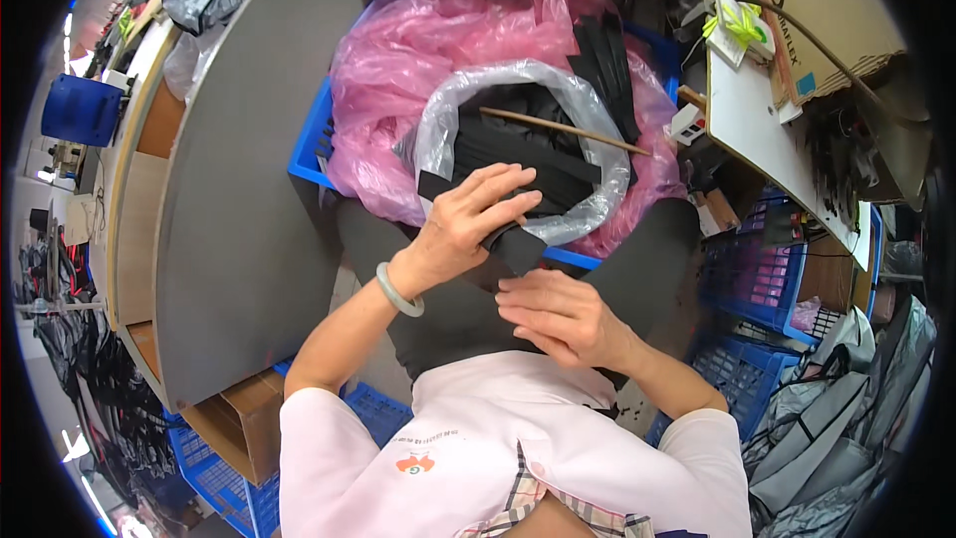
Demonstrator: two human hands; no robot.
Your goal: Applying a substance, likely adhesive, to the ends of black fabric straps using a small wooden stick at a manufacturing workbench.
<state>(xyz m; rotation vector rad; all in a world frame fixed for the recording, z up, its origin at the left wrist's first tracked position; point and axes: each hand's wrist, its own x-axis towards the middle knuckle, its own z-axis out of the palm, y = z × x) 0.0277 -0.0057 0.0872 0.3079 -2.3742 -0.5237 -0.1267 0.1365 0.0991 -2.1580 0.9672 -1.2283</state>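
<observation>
My left hand (466, 227), with a pale bangle at its wrist, is closed on a black fabric strip (516, 249) over the near rim of a clear plastic bag (440, 115). The strip hangs below its fingers. Just to the right and nearer to me, my right hand (566, 319) has its fingers pressed together, close to the strip's lower end. What it holds, if anything, is hidden. Inside the bag lie several black strips (533, 154). A thin wooden stick (563, 127) rests across the bag's opening and over its right rim.
Pink plastic sheeting (408, 50) surrounds the bag inside a blue crate (316, 139) in front of me. A grey panel (249, 169) stands at my left. To the right are a white-topped bench (757, 130), a cardboard box (832, 20) and blue baskets (742, 369).
</observation>
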